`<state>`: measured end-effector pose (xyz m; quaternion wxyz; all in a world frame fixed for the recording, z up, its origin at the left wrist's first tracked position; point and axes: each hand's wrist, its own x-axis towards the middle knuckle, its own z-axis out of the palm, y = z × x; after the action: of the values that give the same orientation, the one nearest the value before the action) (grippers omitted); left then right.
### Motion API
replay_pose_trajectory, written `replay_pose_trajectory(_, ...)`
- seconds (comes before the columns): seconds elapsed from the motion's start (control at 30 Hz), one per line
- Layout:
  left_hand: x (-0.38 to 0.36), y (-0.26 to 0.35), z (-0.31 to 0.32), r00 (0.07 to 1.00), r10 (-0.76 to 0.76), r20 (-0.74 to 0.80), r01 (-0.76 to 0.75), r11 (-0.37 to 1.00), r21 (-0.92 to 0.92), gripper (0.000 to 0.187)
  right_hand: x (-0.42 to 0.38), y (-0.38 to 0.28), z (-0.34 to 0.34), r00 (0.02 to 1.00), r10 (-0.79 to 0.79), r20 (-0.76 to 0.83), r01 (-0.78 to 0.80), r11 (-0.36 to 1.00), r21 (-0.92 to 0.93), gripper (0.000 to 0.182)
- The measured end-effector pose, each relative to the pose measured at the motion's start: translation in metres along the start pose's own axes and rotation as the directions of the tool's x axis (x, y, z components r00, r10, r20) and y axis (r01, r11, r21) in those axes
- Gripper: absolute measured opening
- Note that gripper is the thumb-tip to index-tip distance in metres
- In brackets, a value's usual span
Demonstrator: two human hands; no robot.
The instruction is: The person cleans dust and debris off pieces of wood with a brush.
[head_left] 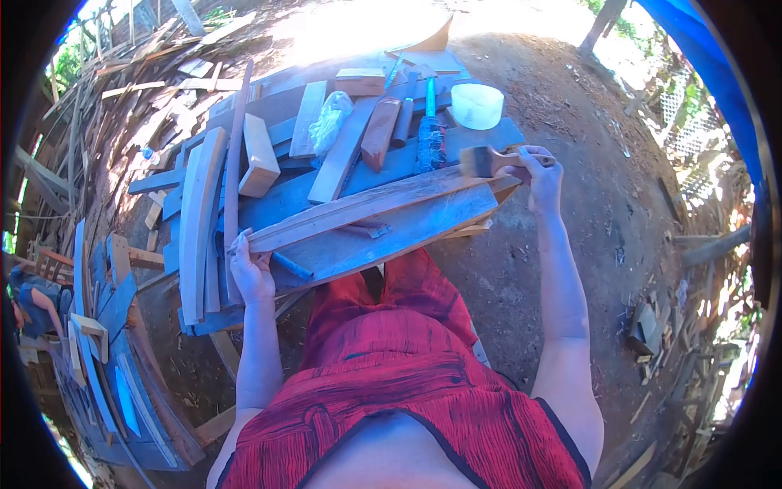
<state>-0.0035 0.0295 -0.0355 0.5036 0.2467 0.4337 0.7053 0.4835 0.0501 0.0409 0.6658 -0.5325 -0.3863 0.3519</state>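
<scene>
My left hand (252,269) holds the near left end of a long grooved wooden strip (350,213), which lies slantwise over the bluish work table (391,244). In my right hand (538,171) is the handle of a wide paintbrush (486,162); its bristles point left at the strip's far right end. Whether they touch the wood I cannot tell. A white plastic tub (476,107) stands just beyond the brush. Left of the tub lies a blue tool or bottle with a narrow top (431,134).
Wooden blocks (260,155), a reddish block (380,134) and a crumpled plastic bag (331,122) lie on the table's far side. Curved boards (199,228) rest at its left. Scrap wood (163,98) is piled behind. Another person's arm (45,308) shows at far left.
</scene>
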Motion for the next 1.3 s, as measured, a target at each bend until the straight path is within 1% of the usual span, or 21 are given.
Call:
replay_pose_trajectory(0.03,0.0,0.0,0.0,1.0,0.004,-0.019,-0.004,1.0,0.007,0.023,-0.001,-0.002,0.003,1.0,-0.009,-0.012,0.009,1.0,-0.005,0.012)
replay_pose_trajectory(0.1,0.0,-0.001,0.0,1.0,0.018,-0.024,-0.018,1.0,0.016,0.025,0.0,-0.002,0.002,0.995,0.1,0.011,-0.101,0.987,0.127,0.011)
replay_pose_trajectory(0.27,0.0,0.0,0.001,1.0,0.013,0.003,-0.013,1.0,0.005,0.026,0.014,0.025,-0.024,0.98,0.151,-0.127,-0.143,0.987,0.072,0.011)
replay_pose_trajectory(0.33,-0.001,0.0,0.0,1.0,0.011,0.001,-0.011,1.0,0.007,0.026,0.026,0.036,-0.047,0.965,0.06,-0.254,-0.062,0.998,0.003,0.01)
replay_pose_trajectory(0.37,-0.001,0.0,0.0,1.0,0.012,0.005,-0.012,1.0,0.004,0.026,0.033,0.04,-0.058,0.965,0.056,-0.256,-0.057,0.998,0.003,0.01)
replay_pose_trajectory(0.43,-0.001,0.0,0.001,1.0,0.02,-0.004,-0.02,1.0,0.011,0.025,0.042,0.04,-0.073,0.91,-0.126,-0.394,0.061,0.983,-0.173,0.005)
replay_pose_trajectory(0.47,-0.001,0.0,0.0,1.0,0.021,0.001,-0.021,1.0,0.007,0.025,0.045,0.041,-0.08,0.909,-0.131,-0.397,0.066,0.983,-0.174,0.005)
replay_pose_trajectory(0.53,-0.001,0.0,0.0,1.0,0.022,0.011,-0.022,1.0,-0.002,0.025,0.045,0.035,-0.084,0.863,-0.249,-0.44,0.056,0.912,-0.405,0.005)
replay_pose_trajectory(0.57,-0.001,-0.001,0.0,1.0,0.024,0.013,-0.024,1.0,-0.005,0.025,0.044,0.034,-0.084,0.862,-0.252,-0.44,0.06,0.912,-0.406,0.005)
replay_pose_trajectory(0.63,-0.003,0.001,0.002,1.0,0.013,-0.003,-0.013,1.0,-0.002,0.024,0.036,0.033,-0.078,0.87,-0.383,-0.312,0.133,0.789,-0.599,0.009)
replay_pose_trajectory(0.67,-0.002,0.001,0.002,1.0,0.013,-0.002,-0.013,1.0,-0.003,0.024,0.031,0.034,-0.073,0.869,-0.384,-0.312,0.133,0.789,-0.6,0.009)
replay_pose_trajectory(0.73,-0.001,0.0,0.001,1.0,0.015,-0.001,-0.015,1.0,-0.001,0.023,0.018,0.036,-0.056,0.903,-0.391,-0.178,0.202,0.752,-0.628,0.009)
replay_pose_trajectory(0.87,0.0,0.0,-0.001,1.0,0.011,0.011,-0.011,1.0,-0.008,0.024,-0.014,0.039,-0.019,0.905,-0.413,-0.105,0.25,0.714,-0.654,0.01)
replay_pose_trajectory(0.93,-0.001,0.0,0.0,1.0,0.009,0.015,-0.009,1.0,-0.015,0.024,-0.036,0.027,0.003,0.949,-0.31,-0.051,0.238,0.817,-0.525,0.011)
replay_pose_trajectory(0.97,-0.002,0.0,0.001,1.0,0.007,0.016,-0.007,1.0,-0.016,0.024,-0.045,0.023,0.013,0.949,-0.311,-0.052,0.238,0.815,-0.528,0.011)
replay_pose_trajectory(1.03,-0.003,0.001,0.002,1.0,0.021,0.012,-0.021,1.0,-0.002,0.024,-0.061,0.017,0.031,0.934,-0.355,0.048,0.328,0.793,-0.514,0.01)
replay_pose_trajectory(1.07,-0.002,0.0,0.001,1.0,0.02,0.013,-0.02,1.0,-0.004,0.024,-0.069,0.014,0.039,0.933,-0.356,0.048,0.328,0.791,-0.516,0.01)
replay_pose_trajectory(1.13,-0.001,-0.001,-0.001,0.999,0.029,0.017,-0.029,1.0,-0.003,0.025,-0.083,0.009,0.058,0.939,-0.294,0.176,0.342,0.848,-0.405,0.012)
replay_pose_trajectory(1.17,-0.001,-0.002,-0.002,0.999,0.03,0.014,-0.03,1.0,-0.003,0.025,-0.089,0.007,0.069,0.939,-0.294,0.179,0.342,0.848,-0.404,0.012)
replay_pose_trajectory(1.23,0.0,-0.003,-0.002,1.0,0.026,0.006,-0.026,1.0,-0.017,0.025,-0.101,0.001,0.093,0.895,-0.373,0.244,0.44,0.823,-0.358,0.01)
replay_pose_trajectory(1.3,-0.002,-0.002,0.0,1.0,0.026,-0.001,-0.026,0.999,-0.018,0.026,-0.113,-0.004,0.118,0.881,-0.375,0.289,0.458,0.828,-0.324,0.01)
